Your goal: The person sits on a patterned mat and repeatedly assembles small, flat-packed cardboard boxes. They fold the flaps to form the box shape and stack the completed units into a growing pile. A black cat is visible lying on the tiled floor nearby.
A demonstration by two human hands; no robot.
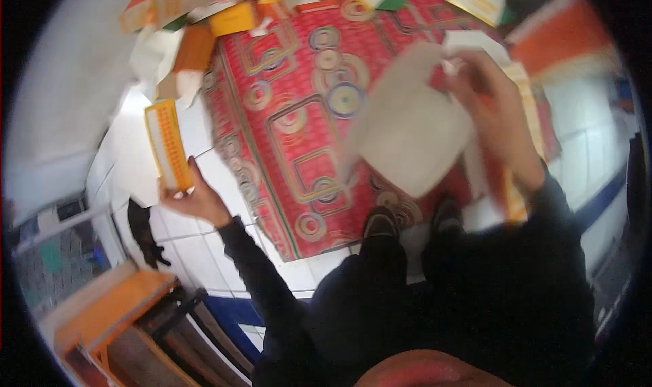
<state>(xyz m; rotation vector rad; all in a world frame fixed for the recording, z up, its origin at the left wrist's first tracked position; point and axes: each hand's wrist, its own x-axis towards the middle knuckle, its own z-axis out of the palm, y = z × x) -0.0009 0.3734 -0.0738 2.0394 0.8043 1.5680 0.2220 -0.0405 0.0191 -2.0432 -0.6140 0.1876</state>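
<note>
My left hand (193, 200) holds a slim yellow carton (168, 142) with a white and orange printed side, gripping it by its lower end over the white floor at the left. My right hand (492, 105) is raised over the right side of the red patterned mat (292, 163). Its fingers are pinched on the upper edge of a pale grey sheet (414, 122), which hangs down and is smeared by motion. I cannot make out whether the sheet is paper, card or plastic. Part of the mat behind it is hidden.
Several flattened and opened cartons (234, 19) lie heaped along the mat's far edge. A brown and white carton (193, 51) rests by its left corner. An orange and white piece (564, 37) is blurred at the upper right. An orange wooden piece of furniture (115, 305) and a black object (142, 234) are at lower left.
</note>
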